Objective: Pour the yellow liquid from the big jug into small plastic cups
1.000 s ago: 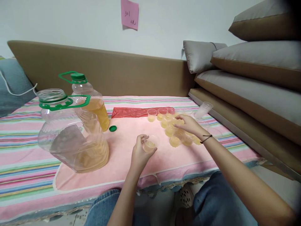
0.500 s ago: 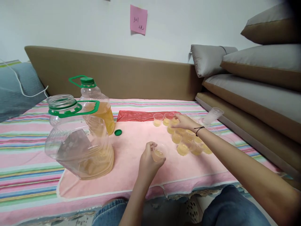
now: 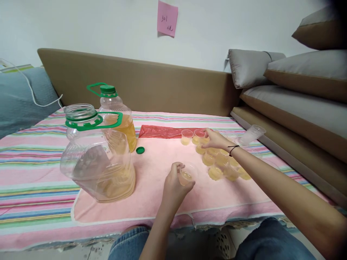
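While the left hand [image 3: 175, 183] curls around a partly filled plastic cup [image 3: 187, 177] right of the open jug [image 3: 99, 166], the right hand [image 3: 215, 139] spreads half open at the cup cluster [image 3: 215, 173] farther right, its grip unclear; a hard squeeze or stray bump could cause a spill.

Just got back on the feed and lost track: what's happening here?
The person's left hand holds a clear cup of pale liquid. The right hand is at a cluster of cups with yellow liquid; its grip is unclear. Leftward stand an open jug and a capped jug, with a loose green cap nearby.
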Motion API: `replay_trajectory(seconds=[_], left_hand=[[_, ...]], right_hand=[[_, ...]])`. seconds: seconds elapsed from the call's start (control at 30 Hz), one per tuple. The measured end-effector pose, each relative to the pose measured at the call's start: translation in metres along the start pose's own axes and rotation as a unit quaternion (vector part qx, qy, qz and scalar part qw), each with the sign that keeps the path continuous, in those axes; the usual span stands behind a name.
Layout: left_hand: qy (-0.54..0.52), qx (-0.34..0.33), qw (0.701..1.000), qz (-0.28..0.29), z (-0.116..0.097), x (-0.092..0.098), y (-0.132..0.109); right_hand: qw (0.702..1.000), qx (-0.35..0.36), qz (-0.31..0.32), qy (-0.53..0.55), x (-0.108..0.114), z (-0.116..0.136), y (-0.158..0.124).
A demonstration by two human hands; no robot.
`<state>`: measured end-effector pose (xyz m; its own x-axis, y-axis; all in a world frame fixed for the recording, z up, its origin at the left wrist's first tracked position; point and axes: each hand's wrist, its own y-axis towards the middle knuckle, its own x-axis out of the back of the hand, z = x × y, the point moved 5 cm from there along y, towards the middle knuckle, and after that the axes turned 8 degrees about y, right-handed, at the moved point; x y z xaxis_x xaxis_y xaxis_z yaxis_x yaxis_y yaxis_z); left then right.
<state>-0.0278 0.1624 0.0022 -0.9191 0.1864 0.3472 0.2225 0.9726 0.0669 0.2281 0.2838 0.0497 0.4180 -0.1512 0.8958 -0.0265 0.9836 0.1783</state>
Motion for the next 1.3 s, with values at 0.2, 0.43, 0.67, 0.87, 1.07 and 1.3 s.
replay_trajectory(seconds=[0.2,0.43,0.67,0.87,1.07,1.3], left_hand=[[-0.012,-0.001,1.000,-0.008,0.000,0.002,-0.001],[-0.022,-0.004,1.000,-0.015,0.001,0.003,-0.001],[-0.040,-0.012,0.998,-0.038,0.010,0.014,0.006],[-0.063,0.002,0.993,-0.099,0.026,0.029,0.011],[-0.092,0.017,0.990,-0.101,0.036,0.029,0.012],[-0.100,0.016,0.991,-0.089,0.035,0.028,0.012]], right_hand=[[1.000,0.011,0.000,0.006,0.002,0.014,0.002],[0.999,0.033,0.016,0.010,0.005,0.042,0.001],[0.995,0.081,0.055,0.019,0.005,0.075,-0.021],[0.987,0.113,0.100,0.055,-0.003,0.102,-0.060],[0.983,0.102,0.143,0.058,-0.016,0.118,-0.086],[0.985,0.117,0.102,0.073,-0.020,0.118,-0.098]])
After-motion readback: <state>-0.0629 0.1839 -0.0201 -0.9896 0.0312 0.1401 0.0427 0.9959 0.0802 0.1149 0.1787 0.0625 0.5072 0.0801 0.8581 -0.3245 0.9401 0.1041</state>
